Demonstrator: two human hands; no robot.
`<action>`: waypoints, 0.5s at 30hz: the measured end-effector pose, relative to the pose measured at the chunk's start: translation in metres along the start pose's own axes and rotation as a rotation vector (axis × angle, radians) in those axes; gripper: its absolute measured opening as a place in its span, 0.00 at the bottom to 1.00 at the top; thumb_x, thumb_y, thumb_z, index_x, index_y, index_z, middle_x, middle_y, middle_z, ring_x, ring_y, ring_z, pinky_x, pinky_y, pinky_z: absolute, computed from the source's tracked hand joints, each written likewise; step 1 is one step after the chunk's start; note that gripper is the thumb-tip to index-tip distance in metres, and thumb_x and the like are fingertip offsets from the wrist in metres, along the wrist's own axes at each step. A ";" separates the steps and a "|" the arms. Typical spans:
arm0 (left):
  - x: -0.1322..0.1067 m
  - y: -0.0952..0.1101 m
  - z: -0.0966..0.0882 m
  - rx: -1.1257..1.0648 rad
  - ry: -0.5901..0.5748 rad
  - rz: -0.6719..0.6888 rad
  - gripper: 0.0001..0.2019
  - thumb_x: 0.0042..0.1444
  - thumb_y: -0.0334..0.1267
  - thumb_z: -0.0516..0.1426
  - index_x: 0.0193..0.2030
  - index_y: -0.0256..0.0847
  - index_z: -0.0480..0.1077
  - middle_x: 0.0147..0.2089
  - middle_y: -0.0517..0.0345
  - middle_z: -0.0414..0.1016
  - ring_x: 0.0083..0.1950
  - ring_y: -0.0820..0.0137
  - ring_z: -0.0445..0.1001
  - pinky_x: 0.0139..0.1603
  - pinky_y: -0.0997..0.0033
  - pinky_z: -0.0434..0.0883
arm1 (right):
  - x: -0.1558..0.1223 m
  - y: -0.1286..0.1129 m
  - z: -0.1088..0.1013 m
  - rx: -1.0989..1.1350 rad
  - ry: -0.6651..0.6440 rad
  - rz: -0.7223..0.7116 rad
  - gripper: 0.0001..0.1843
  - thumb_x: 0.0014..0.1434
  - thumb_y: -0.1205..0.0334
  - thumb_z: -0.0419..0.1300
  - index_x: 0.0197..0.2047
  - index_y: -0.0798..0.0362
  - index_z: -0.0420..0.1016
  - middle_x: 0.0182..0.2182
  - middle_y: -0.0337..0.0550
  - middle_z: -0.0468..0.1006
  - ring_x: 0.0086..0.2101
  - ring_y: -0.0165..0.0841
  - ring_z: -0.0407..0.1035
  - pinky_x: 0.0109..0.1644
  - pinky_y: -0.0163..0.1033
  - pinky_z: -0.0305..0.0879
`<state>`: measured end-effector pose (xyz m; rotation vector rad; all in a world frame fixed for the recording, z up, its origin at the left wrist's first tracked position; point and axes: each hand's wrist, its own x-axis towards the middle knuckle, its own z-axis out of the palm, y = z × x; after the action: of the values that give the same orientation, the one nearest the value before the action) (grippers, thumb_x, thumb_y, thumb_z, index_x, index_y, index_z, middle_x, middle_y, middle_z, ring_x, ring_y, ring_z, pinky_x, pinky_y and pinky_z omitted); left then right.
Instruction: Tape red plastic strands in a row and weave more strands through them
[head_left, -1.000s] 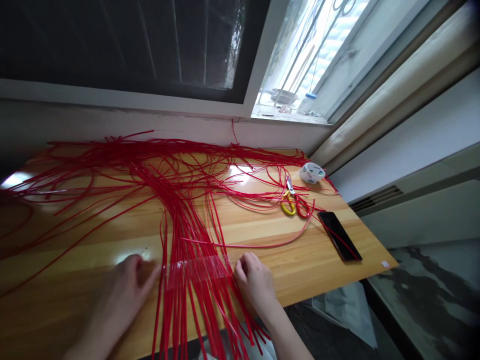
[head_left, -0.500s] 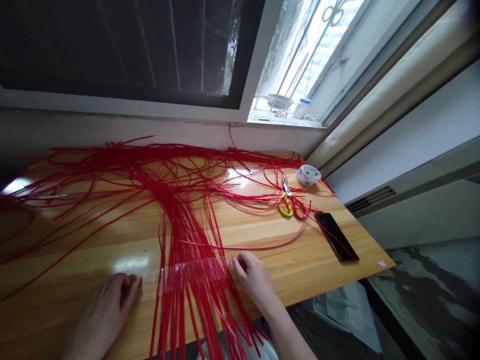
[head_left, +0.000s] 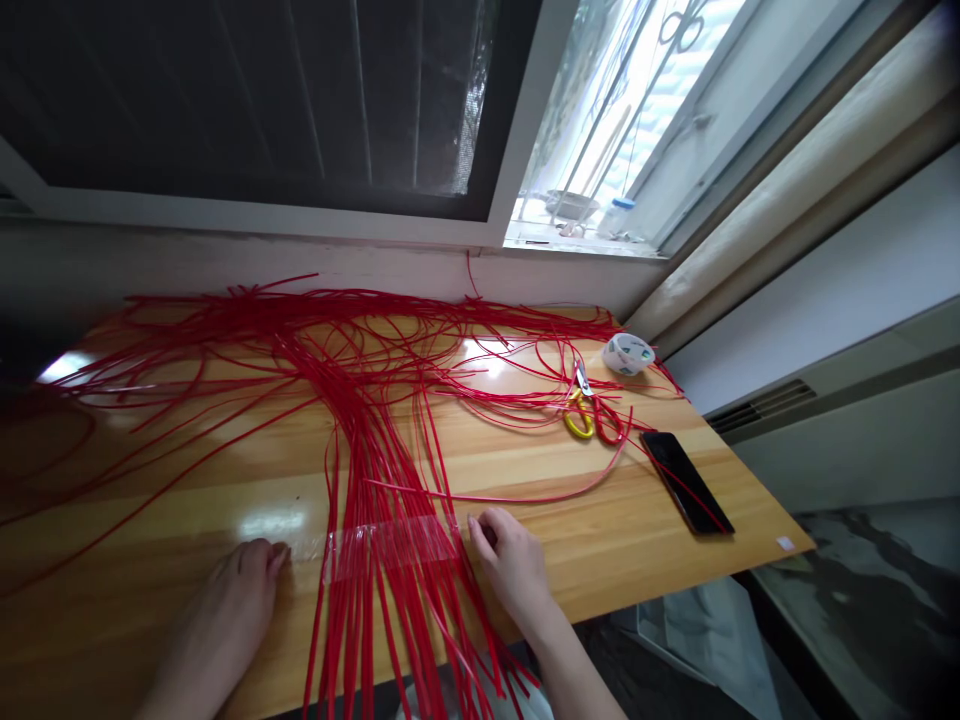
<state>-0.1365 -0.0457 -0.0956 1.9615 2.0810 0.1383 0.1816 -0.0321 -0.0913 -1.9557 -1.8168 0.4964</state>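
Note:
Many red plastic strands (head_left: 360,420) fan out over a wooden table (head_left: 637,540) and gather into a bundle that runs off its near edge. A strip of clear tape (head_left: 390,545) lies across the bundle and holds it to the wood. My left hand (head_left: 236,595) rests flat on the table, its fingertips at the tape's left end. My right hand (head_left: 510,555) has curled fingers pressing on the tape's right end beside the strands.
Yellow-handled scissors (head_left: 586,408) lie among loose strands at the right. A white tape roll (head_left: 628,353) sits near the far right corner and a black phone (head_left: 686,482) near the right edge. A window sill and wall run behind the table.
My left hand slid left along the tape, off the bundle, to the tape's left end. My right hand stayed at the right end. The view shifted a little.

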 end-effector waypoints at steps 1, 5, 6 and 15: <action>0.000 -0.001 -0.001 -0.015 0.001 -0.006 0.16 0.60 0.45 0.40 0.31 0.40 0.63 0.33 0.48 0.73 0.36 0.59 0.73 0.36 0.62 0.66 | 0.001 0.001 0.000 0.032 0.011 0.020 0.16 0.61 0.56 0.48 0.25 0.53 0.66 0.23 0.39 0.71 0.25 0.29 0.64 0.29 0.33 0.53; 0.003 -0.002 -0.009 -0.106 0.054 0.010 0.16 0.59 0.49 0.43 0.34 0.41 0.63 0.32 0.51 0.73 0.34 0.62 0.73 0.34 0.65 0.67 | 0.001 0.005 -0.003 0.134 0.055 0.092 0.14 0.61 0.58 0.45 0.32 0.53 0.68 0.30 0.43 0.74 0.31 0.33 0.68 0.34 0.34 0.59; 0.003 0.001 -0.011 -0.129 0.079 0.036 0.15 0.59 0.49 0.44 0.34 0.41 0.63 0.33 0.52 0.73 0.35 0.63 0.73 0.34 0.66 0.67 | 0.001 0.005 -0.003 0.145 0.052 0.101 0.13 0.61 0.59 0.45 0.34 0.53 0.68 0.32 0.44 0.75 0.32 0.34 0.69 0.36 0.35 0.60; 0.010 0.094 -0.015 -0.220 0.210 0.591 0.08 0.60 0.36 0.47 0.37 0.40 0.66 0.35 0.54 0.73 0.36 0.68 0.72 0.36 0.68 0.71 | -0.011 -0.004 -0.001 0.114 0.002 0.168 0.10 0.59 0.57 0.52 0.31 0.53 0.69 0.30 0.44 0.74 0.32 0.35 0.68 0.36 0.37 0.60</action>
<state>-0.0503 -0.0272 -0.0582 2.4315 1.4425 0.6819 0.1784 -0.0425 -0.0887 -2.0380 -1.5936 0.6365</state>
